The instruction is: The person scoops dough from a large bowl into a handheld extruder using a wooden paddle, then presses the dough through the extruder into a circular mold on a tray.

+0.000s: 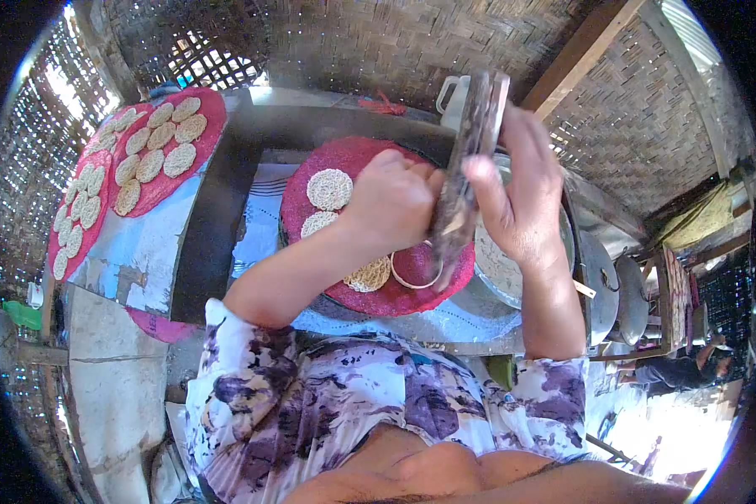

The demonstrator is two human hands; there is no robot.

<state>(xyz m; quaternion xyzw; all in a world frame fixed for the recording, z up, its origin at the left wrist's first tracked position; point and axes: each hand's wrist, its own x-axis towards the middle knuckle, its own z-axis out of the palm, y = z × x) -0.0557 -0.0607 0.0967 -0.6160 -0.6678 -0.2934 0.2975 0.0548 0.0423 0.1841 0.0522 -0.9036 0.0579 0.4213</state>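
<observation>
My left hand is closed in a fist against a dark, worn wooden block, which stands on edge and is blurred by motion. How the fingers grip it is partly hidden. My right hand has its fingers stretched out on the block's other side, the thumb at or very near its face. Below lies a round red mat bearing pale, noodle-like discs, among them a whitish disc and a yellower disc. A thin ring rests on the mat under the block.
At the left, more red mats hold several pale discs. A wide pan of pale material sits right of the round mat. A white jug stands behind. Dark round lids are at the right; another person is farther off.
</observation>
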